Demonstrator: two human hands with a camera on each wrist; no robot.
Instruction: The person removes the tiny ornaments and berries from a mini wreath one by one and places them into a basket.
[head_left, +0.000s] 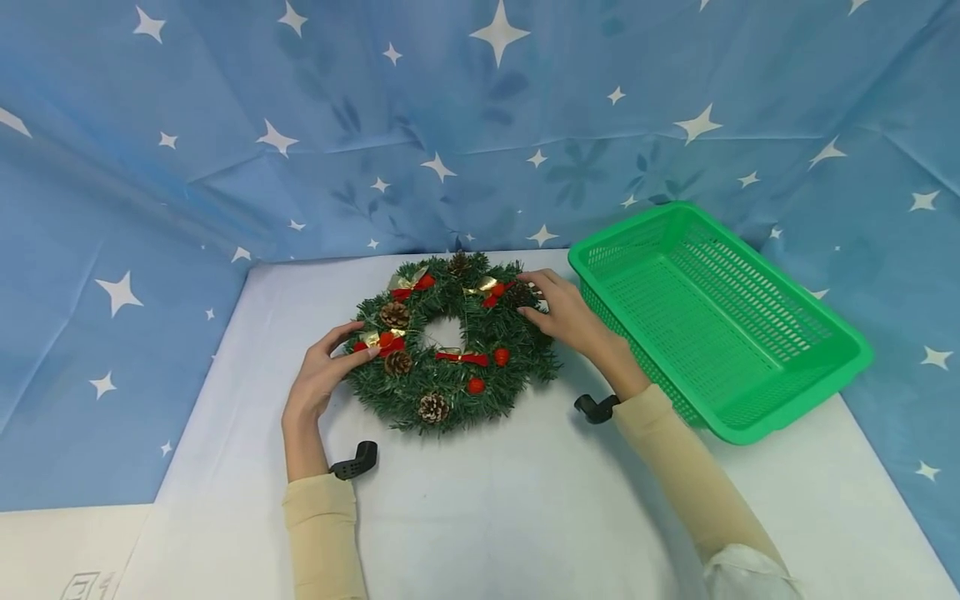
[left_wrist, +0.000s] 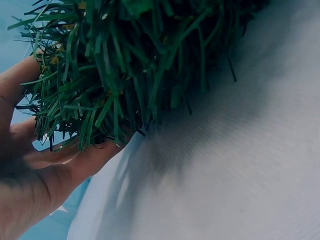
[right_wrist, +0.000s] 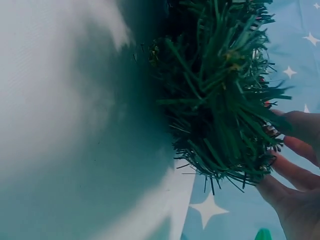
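Our left hand (head_left: 318, 375) is half open, thumb and fingers curved round the left rim of the wreath (head_left: 483, 325), beside a bow (head_left: 393, 343); we do best gripping the greenery, not the trim. The wreath is mid-bench (head_left: 465, 500); whether it is slightly raised, we cannot tell. Our right hand (head_left: 566, 312), also half open, holds the upper right rim by a cone (head_left: 519, 296). We should match both grips for balance and mind the nearby basket (head_left: 705, 308), which could snag needles.

blue star-printed cloth (head_left: 465, 108) surrounds the white tabletop (head_left: 487, 508) on three sides.
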